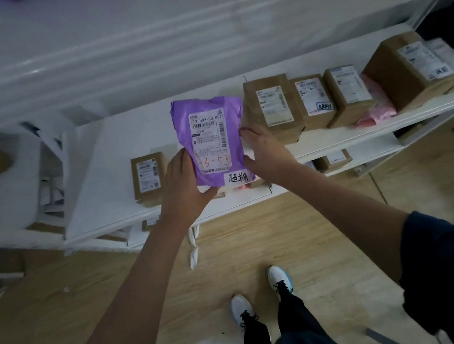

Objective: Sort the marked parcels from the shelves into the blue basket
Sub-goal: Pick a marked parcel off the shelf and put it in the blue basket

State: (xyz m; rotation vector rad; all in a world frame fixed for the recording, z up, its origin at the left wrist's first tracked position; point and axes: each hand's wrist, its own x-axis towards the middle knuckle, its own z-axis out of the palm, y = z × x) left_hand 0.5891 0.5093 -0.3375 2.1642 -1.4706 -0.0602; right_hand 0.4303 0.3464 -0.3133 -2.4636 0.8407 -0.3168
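head view, looking down, shelf close

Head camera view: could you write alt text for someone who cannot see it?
A person's left hand holds up a purple parcel bearing a handwritten sticker, the right hand open beside it. Behind, brown boxes line a white shelf above a wooden floor.

Glossy, crinkled purple plastic mailer with matt paper label, brown cardboard boxes taped smooth, smooth white-painted shelf, wood-grain floor.
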